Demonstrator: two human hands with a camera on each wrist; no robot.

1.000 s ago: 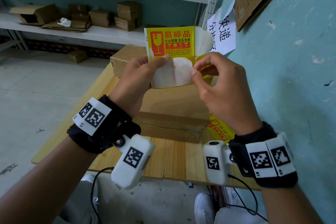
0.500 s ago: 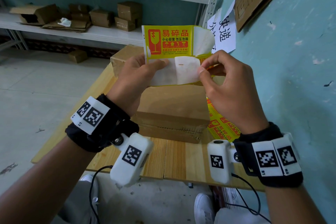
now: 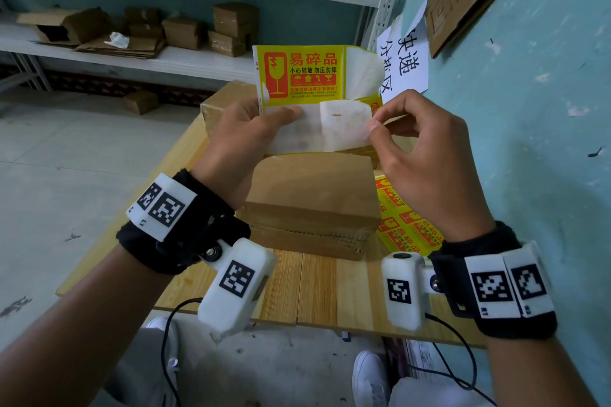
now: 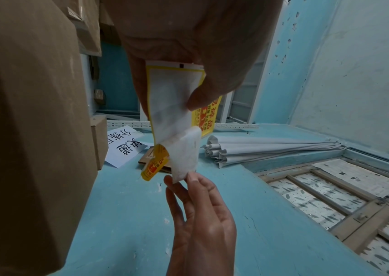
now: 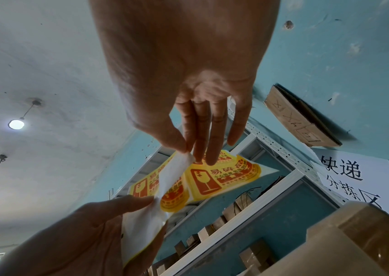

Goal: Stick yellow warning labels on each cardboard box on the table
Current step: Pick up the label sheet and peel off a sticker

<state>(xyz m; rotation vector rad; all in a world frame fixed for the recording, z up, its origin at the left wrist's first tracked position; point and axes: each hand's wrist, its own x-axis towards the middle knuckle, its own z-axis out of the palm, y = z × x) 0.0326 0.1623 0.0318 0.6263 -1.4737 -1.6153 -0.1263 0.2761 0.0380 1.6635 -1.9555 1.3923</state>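
My left hand [image 3: 291, 114] pinches a yellow warning label sheet [image 3: 297, 74] upright above the table, thumb on its bare white backing [image 4: 172, 97]. My right hand [image 3: 373, 125] pinches the edge of one yellow label [image 3: 344, 129], partly peeled off the sheet with its white sticky side facing me. The right wrist view shows that label's printed face [image 5: 224, 179] under the right fingers [image 5: 202, 142]. A closed cardboard box [image 3: 310, 188] lies on the wooden table [image 3: 317, 284] just below both hands. A second box [image 3: 224, 99] stands behind it, partly hidden by my left hand.
Another sheet of yellow labels [image 3: 406, 225] lies on the table to the right of the near box, against the blue wall [image 3: 529, 142]. A white paper sign [image 3: 403, 59] hangs on that wall. Shelves with small cartons [image 3: 231, 26] stand behind the table.
My right hand has pulled the label further to the right off the sheet, baring more white backing. The sheet has risen slightly in my left hand.
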